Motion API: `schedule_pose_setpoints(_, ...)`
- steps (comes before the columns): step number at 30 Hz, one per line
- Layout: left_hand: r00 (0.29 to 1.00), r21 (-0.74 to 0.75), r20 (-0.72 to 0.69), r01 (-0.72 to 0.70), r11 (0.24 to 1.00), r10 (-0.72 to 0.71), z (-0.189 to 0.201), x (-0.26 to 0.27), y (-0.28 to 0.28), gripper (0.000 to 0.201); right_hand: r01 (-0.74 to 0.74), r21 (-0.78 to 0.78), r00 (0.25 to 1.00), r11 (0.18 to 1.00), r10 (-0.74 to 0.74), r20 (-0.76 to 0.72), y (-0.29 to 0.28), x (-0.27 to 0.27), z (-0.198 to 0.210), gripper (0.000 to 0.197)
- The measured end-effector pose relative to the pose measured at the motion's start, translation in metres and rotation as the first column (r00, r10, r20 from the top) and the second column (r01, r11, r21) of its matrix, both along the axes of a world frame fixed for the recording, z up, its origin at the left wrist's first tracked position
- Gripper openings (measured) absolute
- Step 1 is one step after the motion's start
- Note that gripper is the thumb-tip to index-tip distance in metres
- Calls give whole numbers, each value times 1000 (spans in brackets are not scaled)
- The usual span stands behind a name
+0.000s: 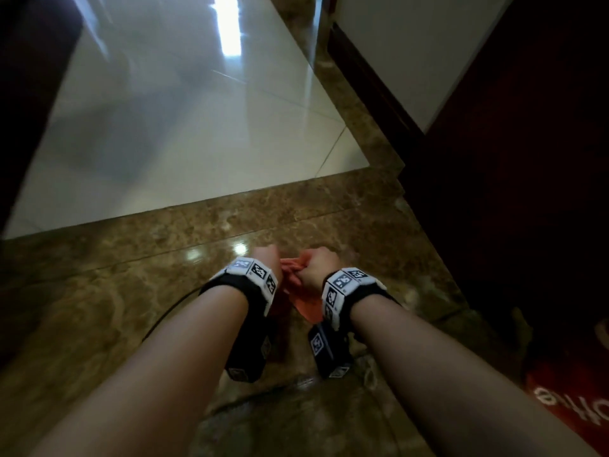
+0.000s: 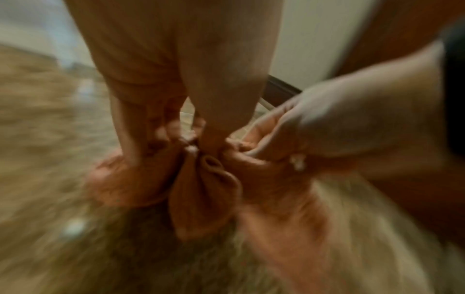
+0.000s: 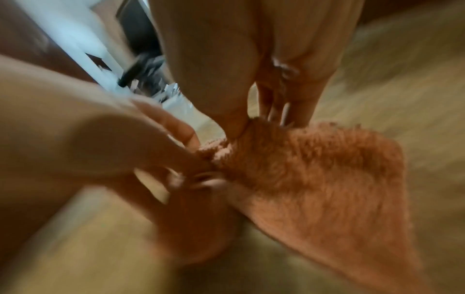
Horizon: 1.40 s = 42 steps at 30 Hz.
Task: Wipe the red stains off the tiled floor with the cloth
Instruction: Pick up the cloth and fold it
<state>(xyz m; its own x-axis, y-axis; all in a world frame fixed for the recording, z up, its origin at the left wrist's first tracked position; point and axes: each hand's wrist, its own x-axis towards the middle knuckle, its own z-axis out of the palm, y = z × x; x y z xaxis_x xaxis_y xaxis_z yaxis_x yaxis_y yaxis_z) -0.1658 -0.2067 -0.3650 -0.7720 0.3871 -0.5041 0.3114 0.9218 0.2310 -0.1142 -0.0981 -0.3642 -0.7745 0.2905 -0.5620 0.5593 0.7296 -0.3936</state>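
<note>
An orange fluffy cloth [image 1: 304,303] hangs bunched between my two hands above the brown marbled floor [image 1: 131,291]. My left hand [image 1: 268,258] pinches its upper edge from the left, and my right hand [image 1: 318,267] grips it from the right. In the left wrist view the cloth [image 2: 203,191] gathers into folds under the fingers [image 2: 214,127], with the right hand [image 2: 327,129] close beside. The right wrist view shows the cloth [image 3: 327,179] draping down to the right under the thumb and fingers [image 3: 236,123]. Both wrist views are motion blurred. I see no red stains.
White glossy tiles [image 1: 197,127] lie ahead beyond the brown marble border. A dark wooden door or cabinet [image 1: 527,159] stands at the right, with a white wall and dark baseboard [image 1: 369,80] behind. A red item with white letters [image 1: 576,404] lies at lower right. A dark edge [image 1: 26,94] lines the left.
</note>
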Motion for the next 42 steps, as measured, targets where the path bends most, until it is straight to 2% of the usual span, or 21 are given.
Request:
schedule_pose_setpoints(3, 978, 147, -19, -203, 968, 208, 14, -3, -22, 30, 157, -210, 982, 965, -176, -73, -28, -13, 11, 21)
schedule_pose_setpoints(6, 925, 337, -10, -355, 872, 380, 28, -5, -40, 28, 240, -334, 953, 912, -286, -97, -54, -26, 20, 26)
schedule_pose_setpoints(9, 832, 530, 82, -502, 683, 548, 40, -14, -50, 29, 265, -448, 940, 854, -333, -79, -69, -34, 31, 32)
schedule_pose_setpoints(12, 761, 655, 263, -592, 470, 593, 51, -18, -52, 27, 276, -540, 930, 795, -362, -57, -73, -37, 38, 35)
schedule_pose_setpoints(17, 588, 652, 556, -747, 131, 588, 54, -26, -47, 24, 290, -740, 893, 607, -450, -20, -75, -33, 48, 27)
schedule_pose_setpoints(18, 610, 673, 544, -728, 134, 576, 51, -29, -47, 23, 297, -742, 890, 600, -455, -12, -74, -34, 47, 30)
schedule_pose_setpoints(19, 626, 664, 542, -728, 171, 560, 54, -30, -47, 22, 322, -741, 877, 589, -480, -1, -73, -33, 48, 35)
schedule_pose_setpoints(20, 658, 638, 530, -725, 260, 536, 62, -31, -48, 21, 360, -747, 852, 559, -524, 18, -71, -31, 53, 36)
schedule_pose_setpoints(21, 718, 628, 432, -674, 389, 546, 66, -30, -49, 21, 380, -752, 833, 539, -553, 25, -70, -27, 60, 31)
schedule_pose_setpoints(22, 759, 621, 393, -635, 459, 518, 74, -29, -50, 20, 398, -750, 817, 527, -576, 28, -68, -26, 63, 23)
schedule_pose_setpoints(23, 770, 622, 403, -627, 470, 494, 86, -25, -49, 17, 397, -762, 808, 512, -588, 26, -65, -23, 69, 18)
schedule_pose_setpoints(24, 817, 617, 333, -567, 546, 471, 91, -22, -51, 14, 401, -773, 799, 492, -601, 32, -61, -22, 72, 18)
schedule_pose_setpoints(25, 819, 623, 288, -554, 553, 496, 95, -20, -51, 16, 396, -773, 794, 496, -607, 17, -58, -22, 75, 19)
schedule_pose_setpoints(28, 889, 614, 143, -425, 665, 435, 108, -20, -49, 25, 381, -736, 799, 560, -599, -43, -51, -20, 93, 20)
schedule_pose_setpoints(30, 917, 595, 198, -393, 701, 346, 128, -17, -46, 23, 357, -739, 817, 572, -575, -50, -44, -15, 109, 21)
schedule_pose_setpoints(33, 929, 516, 269, -362, 777, 255, 154, -17, -40, 20, 277, -696, 881, 662, -464, -92, -27, -1, 139, 26)
schedule_pose_setpoints(35, 944, 477, 247, -315, 821, 219, 174, -16, -28, 16, 255, -711, 886, 655, -453, -100, -13, 7, 162, 19)
schedule_pose_setpoints(37, 954, 482, 198, -295, 825, 226, 195, -13, -9, 11, 265, -742, 846, 616, -517, -127, 3, 10, 179, 22)
schedule_pose_setpoints(39, 954, 527, 172, -299, 796, 244, 217, -9, 14, 10, 311, -727, 775, 612, -606, -178, 17, 13, 198, 43)
schedule_pose_setpoints(40, 958, 558, 154, -287, 779, 242, 226, -8, 27, 13, 344, -727, 731, 595, -656, -190, 25, 14, 207, 56)
schedule_pose_setpoints(42, 966, 571, 135, -259, 780, 222, 242, -4, 53, 31, 368, -738, 655, 566, -721, -226, 43, 20, 225, 60)
